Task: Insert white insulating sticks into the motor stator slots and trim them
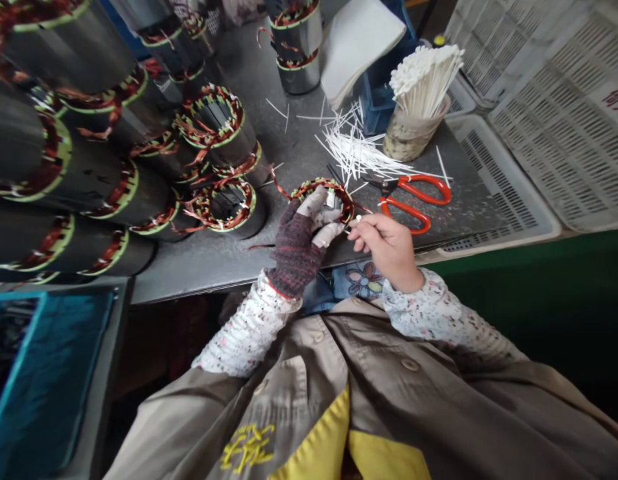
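Note:
A motor stator [349, 208] with copper windings and a yellow-green liner stands near the table's front edge. My left hand [309, 230], in a dark knitted glove with whitish fingertips, grips its near rim; the fingers reach over the opening and hide part of it. My bare right hand [386, 243] is closed in a pinch beside the stator's right side. Between its fingertips is a thin white stick [359, 218] with a small white end showing. Just right of the stator lie red-handled scissors [413, 200], blades toward a heap of loose white sticks [351, 147].
Stacked stators [109, 193] crowd the left side, with more [299, 73] at the back. A cup [413, 133] of white-headed sticks stands by a blue bin [376, 110] and white sheets [359, 50]. Slatted plastic crates [553, 100] border the right. A teal tray [83, 373] sits lower left.

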A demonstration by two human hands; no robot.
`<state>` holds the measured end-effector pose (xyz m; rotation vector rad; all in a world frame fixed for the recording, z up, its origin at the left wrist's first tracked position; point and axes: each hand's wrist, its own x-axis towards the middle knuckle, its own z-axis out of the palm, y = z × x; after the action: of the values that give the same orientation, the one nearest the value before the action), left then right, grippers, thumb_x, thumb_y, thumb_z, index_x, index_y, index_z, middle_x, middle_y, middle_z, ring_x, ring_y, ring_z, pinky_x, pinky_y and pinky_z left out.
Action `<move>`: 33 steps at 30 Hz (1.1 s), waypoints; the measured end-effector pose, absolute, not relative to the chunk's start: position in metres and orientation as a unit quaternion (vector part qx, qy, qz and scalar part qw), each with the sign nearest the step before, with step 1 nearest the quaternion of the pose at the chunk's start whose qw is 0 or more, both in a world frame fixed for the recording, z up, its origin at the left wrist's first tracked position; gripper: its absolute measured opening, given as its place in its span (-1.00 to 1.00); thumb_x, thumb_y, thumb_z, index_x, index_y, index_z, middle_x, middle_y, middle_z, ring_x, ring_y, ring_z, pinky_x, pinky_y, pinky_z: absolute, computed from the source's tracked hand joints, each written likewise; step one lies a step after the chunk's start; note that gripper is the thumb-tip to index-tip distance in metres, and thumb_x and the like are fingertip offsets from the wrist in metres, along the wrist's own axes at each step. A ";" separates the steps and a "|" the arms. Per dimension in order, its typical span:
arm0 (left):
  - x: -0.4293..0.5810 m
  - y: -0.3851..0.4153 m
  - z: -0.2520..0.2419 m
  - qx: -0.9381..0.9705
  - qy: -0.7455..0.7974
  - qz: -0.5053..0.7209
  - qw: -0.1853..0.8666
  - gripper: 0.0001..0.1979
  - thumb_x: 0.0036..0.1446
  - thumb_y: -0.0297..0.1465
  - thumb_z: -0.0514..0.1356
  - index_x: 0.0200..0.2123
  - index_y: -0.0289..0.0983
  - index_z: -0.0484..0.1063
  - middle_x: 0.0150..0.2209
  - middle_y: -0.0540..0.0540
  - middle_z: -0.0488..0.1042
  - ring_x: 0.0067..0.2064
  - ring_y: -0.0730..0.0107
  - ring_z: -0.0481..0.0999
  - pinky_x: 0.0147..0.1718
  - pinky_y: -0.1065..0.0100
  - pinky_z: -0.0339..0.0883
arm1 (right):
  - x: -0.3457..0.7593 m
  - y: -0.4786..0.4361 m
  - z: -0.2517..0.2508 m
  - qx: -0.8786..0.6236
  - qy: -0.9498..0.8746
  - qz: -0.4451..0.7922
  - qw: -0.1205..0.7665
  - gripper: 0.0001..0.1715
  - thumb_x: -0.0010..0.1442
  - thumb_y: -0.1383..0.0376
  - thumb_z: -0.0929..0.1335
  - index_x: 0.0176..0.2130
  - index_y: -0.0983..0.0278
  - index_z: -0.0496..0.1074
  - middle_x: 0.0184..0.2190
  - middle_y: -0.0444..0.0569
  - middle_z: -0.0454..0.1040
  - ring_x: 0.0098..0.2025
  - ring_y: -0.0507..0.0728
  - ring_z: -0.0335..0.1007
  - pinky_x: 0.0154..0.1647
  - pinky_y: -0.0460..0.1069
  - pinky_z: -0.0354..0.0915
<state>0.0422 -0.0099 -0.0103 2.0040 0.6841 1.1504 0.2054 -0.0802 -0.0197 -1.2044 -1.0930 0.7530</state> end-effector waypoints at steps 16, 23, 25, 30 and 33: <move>0.030 -0.007 -0.003 0.871 0.228 0.401 0.171 -0.78 0.45 -0.36 0.19 0.09 -0.08 0.53 -0.01 -0.04 0.69 0.02 0.25 0.69 0.37 -0.12 0.29 | 0.207 -0.072 0.002 -0.584 -0.621 0.177 0.492 -0.68 0.25 0.20 0.36 -0.50 0.21 0.29 -0.61 -0.18 0.28 -0.51 0.04 0.18 -0.37 0.00 0.13; 0.032 -0.008 0.003 0.880 0.231 0.388 0.148 -0.83 0.45 -0.37 0.17 0.02 -0.13 0.52 0.02 -0.07 0.67 0.11 0.22 0.65 0.31 -0.09 0.38 | 0.217 -0.091 0.041 -0.537 -0.651 0.302 0.443 -0.63 0.33 0.24 0.31 -0.51 0.24 0.30 -0.57 -0.15 0.32 -0.50 0.02 0.21 -0.39 -0.01 0.13; 0.032 -0.007 0.004 0.877 0.234 0.392 0.152 -0.80 0.46 -0.33 0.18 0.08 -0.18 0.49 0.11 -0.15 0.62 0.21 0.18 0.59 0.24 -0.04 0.45 | 0.224 -0.096 0.049 -0.504 -0.632 0.346 0.476 -0.61 0.40 0.16 0.33 -0.45 0.23 0.40 -0.51 -0.14 0.38 -0.44 0.03 0.30 -0.31 -0.01 0.26; 0.028 -0.004 0.004 0.885 0.232 0.388 0.109 -0.84 0.47 -0.26 0.17 -0.03 -0.18 0.48 0.00 -0.11 0.63 0.07 0.23 0.64 0.06 0.07 0.59 | 0.226 -0.098 0.036 -0.401 -0.553 0.488 0.543 -0.51 0.34 -0.12 0.42 -0.38 0.20 0.50 -0.36 -0.04 0.48 -0.24 0.14 0.49 -0.20 0.08 0.43; 0.029 -0.007 0.005 0.887 0.238 0.386 0.086 -0.90 0.46 -0.31 0.20 -0.09 -0.17 0.50 -0.12 -0.05 0.67 -0.04 0.27 0.68 0.02 0.08 0.58 | 0.224 -0.105 0.037 -0.418 -0.483 0.518 0.570 -0.48 0.33 -0.06 0.44 -0.48 0.21 0.40 -0.54 -0.12 0.33 -0.45 0.08 0.33 -0.44 0.02 0.28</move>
<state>0.0294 -0.0066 0.0047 2.6442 0.7101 1.1497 0.2243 -0.1055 0.0369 -0.9812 -1.1330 1.2153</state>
